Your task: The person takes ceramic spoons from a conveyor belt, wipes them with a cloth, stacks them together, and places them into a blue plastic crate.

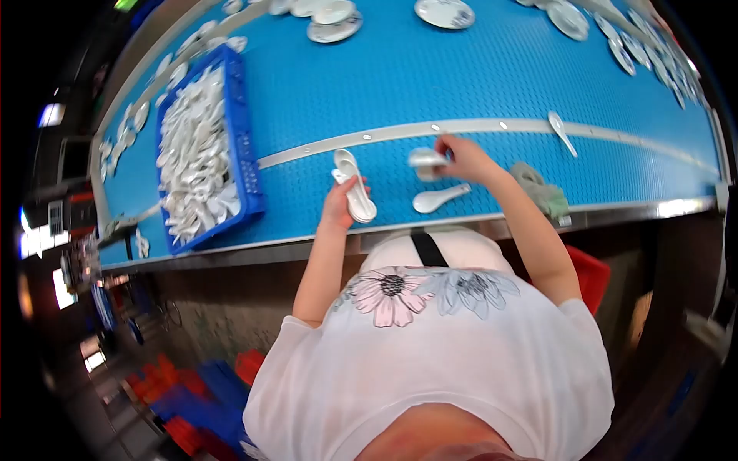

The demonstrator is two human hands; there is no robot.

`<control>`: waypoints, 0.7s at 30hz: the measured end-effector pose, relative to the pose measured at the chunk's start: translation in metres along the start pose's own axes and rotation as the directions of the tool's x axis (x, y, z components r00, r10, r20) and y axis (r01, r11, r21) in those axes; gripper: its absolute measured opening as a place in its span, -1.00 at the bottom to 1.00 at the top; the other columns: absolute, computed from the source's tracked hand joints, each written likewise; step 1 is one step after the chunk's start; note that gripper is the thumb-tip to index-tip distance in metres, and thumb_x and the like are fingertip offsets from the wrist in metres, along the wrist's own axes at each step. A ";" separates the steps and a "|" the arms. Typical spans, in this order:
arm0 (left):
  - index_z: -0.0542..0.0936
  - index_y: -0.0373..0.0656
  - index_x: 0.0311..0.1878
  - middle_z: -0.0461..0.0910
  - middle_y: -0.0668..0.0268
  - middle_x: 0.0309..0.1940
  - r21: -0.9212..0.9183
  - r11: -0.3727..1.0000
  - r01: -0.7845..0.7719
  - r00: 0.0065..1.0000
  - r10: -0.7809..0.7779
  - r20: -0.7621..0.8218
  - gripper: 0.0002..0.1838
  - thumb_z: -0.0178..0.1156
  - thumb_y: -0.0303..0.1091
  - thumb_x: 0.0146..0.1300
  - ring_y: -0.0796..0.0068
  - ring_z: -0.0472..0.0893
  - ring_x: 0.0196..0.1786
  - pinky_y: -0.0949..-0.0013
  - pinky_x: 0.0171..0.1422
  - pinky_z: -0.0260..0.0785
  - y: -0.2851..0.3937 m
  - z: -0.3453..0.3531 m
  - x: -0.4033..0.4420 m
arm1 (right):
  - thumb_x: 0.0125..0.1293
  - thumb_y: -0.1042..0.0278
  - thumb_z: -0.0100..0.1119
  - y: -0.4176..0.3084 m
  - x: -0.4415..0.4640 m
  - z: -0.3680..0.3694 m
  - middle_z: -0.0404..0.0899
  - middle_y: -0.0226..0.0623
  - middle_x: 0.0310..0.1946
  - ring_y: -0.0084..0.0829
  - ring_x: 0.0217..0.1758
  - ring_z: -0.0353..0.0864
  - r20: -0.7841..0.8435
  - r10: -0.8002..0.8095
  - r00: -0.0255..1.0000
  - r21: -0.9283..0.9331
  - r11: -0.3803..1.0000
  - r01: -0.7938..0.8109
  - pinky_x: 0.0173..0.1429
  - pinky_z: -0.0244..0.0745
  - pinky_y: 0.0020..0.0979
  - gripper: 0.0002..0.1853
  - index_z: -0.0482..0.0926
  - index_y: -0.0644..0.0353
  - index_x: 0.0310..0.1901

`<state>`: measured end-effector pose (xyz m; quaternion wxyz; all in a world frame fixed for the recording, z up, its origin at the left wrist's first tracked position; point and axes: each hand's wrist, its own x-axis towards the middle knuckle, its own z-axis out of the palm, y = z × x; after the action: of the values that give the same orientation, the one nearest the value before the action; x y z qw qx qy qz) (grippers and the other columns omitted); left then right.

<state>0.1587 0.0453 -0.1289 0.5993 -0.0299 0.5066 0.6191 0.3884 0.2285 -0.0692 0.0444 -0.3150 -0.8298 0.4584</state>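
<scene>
My left hand (342,201) is closed round a few white spoons (360,207), stacked with bowls and handles pointing opposite ways. To the right, my right hand (460,157) pinches another white spoon (427,158), which is smeared by motion, so I cannot tell whether it is one or more. Just below that hand, a single white ceramic spoon (432,201) lies on the blue surface with its handle pointing right. Further right, one more spoon (563,134) rests across the pale divider strip (400,132).
A blue basket (247,165) heaped with white spoons stands at the left. A greenish cloth (540,188) lies near the front edge, right of my arm. Plates (444,13) sit along the far side, with more dishes at the far right. A red chair (588,276) is below the edge.
</scene>
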 end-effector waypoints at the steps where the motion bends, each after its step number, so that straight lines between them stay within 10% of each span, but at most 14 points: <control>1: 0.42 -0.16 -0.11 0.50 0.27 -0.35 -0.003 1.000 -0.013 1.000 0.013 -0.004 -0.77 0.07 -0.32 0.17 0.41 0.52 -0.37 0.28 -0.34 0.44 -0.001 -0.002 0.000 | -0.19 0.27 0.31 -0.005 -0.004 0.002 0.52 -0.23 -0.38 -0.24 -0.28 0.50 0.113 -0.023 0.993 -0.022 0.999 0.025 -0.22 0.38 -0.32 -0.64 0.42 0.13 -0.31; 9: 0.33 -0.12 -0.06 0.51 0.25 -0.36 -0.067 0.998 -0.020 1.000 0.019 -0.024 -0.69 0.13 -0.37 0.12 0.39 0.53 -0.41 0.26 -0.40 0.45 -0.001 0.008 -0.004 | -0.26 0.19 0.37 -0.004 -0.024 0.054 0.50 -0.23 -0.26 -0.23 -0.22 0.52 0.230 0.055 0.972 -0.403 0.914 0.043 -0.15 0.43 -0.31 -0.51 0.48 0.10 -0.20; 13: 0.32 -0.13 -0.06 0.49 0.28 -0.36 -0.106 0.992 -0.073 0.997 0.076 0.028 -0.66 0.16 -0.33 0.12 0.43 0.53 -0.40 0.31 -0.39 0.44 -0.003 0.011 -0.005 | -0.24 0.25 0.37 -0.004 -0.006 0.050 0.51 -0.20 -0.27 -0.30 -0.22 0.52 0.246 0.102 0.964 -0.289 0.957 -0.027 -0.14 0.43 -0.36 -0.48 0.47 0.21 -0.16; 16: 0.30 -0.10 -0.03 0.47 0.32 -0.34 -0.051 0.989 -0.142 0.990 0.143 0.020 -0.52 0.26 -0.16 0.05 0.43 0.53 -0.33 0.31 -0.31 0.44 -0.008 0.018 -0.007 | -0.15 0.25 0.37 -0.024 0.009 0.046 0.50 -0.17 -0.23 -0.42 -0.23 0.53 0.058 0.280 0.958 0.362 0.888 -0.282 -0.24 0.46 -0.41 -0.40 0.38 0.28 -0.05; 21: 0.24 -0.08 0.11 0.49 0.29 -0.21 -0.236 0.958 -0.164 0.950 0.218 0.225 -0.41 0.24 -0.13 0.06 0.40 0.55 -0.22 0.32 -0.23 0.46 -0.015 0.038 -0.013 | -0.08 0.17 0.35 -0.092 0.032 0.057 0.49 -0.27 -0.31 -0.49 -0.37 0.49 0.059 0.117 0.991 0.269 0.954 -0.129 -0.34 0.43 -0.46 -0.41 0.39 0.30 -0.04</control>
<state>0.1956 0.0575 -0.1109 0.5883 0.0327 0.3582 0.7243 0.2984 0.1695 -0.0365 0.0412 -0.3473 -0.7383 0.5766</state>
